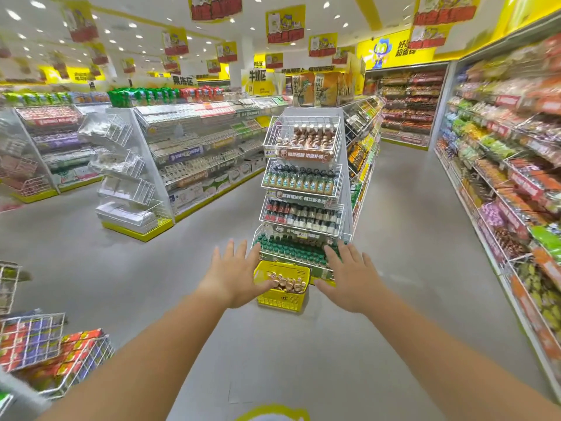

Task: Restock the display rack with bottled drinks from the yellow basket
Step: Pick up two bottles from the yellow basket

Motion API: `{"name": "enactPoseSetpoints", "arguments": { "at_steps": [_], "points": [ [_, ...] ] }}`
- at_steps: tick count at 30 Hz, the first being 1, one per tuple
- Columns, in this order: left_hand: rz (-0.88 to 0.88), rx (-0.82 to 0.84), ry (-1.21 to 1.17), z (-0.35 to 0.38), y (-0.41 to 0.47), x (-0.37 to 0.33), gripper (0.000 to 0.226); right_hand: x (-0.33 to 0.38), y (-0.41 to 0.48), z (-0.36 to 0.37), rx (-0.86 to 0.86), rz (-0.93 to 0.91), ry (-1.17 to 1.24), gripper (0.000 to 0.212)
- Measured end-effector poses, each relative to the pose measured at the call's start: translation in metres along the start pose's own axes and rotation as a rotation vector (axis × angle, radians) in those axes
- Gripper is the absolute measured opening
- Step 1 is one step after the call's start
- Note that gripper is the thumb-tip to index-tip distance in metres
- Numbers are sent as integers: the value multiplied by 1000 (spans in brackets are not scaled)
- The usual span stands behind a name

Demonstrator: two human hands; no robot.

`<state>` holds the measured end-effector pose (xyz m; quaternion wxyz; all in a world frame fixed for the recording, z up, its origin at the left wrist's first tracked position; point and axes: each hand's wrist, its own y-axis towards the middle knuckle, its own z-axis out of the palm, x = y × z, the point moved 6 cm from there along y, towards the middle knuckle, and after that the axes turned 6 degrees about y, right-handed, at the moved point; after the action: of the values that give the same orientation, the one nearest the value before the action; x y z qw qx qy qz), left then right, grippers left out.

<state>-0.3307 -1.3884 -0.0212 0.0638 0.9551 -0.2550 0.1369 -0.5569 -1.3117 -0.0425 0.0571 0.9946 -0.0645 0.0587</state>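
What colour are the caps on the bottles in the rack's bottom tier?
Green, on the bottom-tier bottles of the display rack; seen in the head view.

Your spread left hand [235,276] covers the near left corner of the yellow plastic basket [283,299], so you cannot see how many brown bottled drinks [287,284] lie there. Your right hand [349,276] hides the right end of the white wire display rack's [303,177] bottom tier. Labels on the rack's bottles are too small to read. The right wall shelving of packaged snacks [516,177] is blurred, and the wire bins of red and purple packets [39,344] are cut off at the left edge.
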Motion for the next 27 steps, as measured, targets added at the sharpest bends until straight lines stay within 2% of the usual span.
{"name": "enactPoseSetpoints", "arguments": {
  "at_steps": [13,19,27],
  "points": [
    [63,132,26,99,293,52,103,-60,303,84,31,49,41,86],
    [55,148,52,125,440,83,94,-90,446,103,34,49,82,86],
    [89,213,58,187,585,104,91,-113,592,152,75,64,83,88]
  ]
}}
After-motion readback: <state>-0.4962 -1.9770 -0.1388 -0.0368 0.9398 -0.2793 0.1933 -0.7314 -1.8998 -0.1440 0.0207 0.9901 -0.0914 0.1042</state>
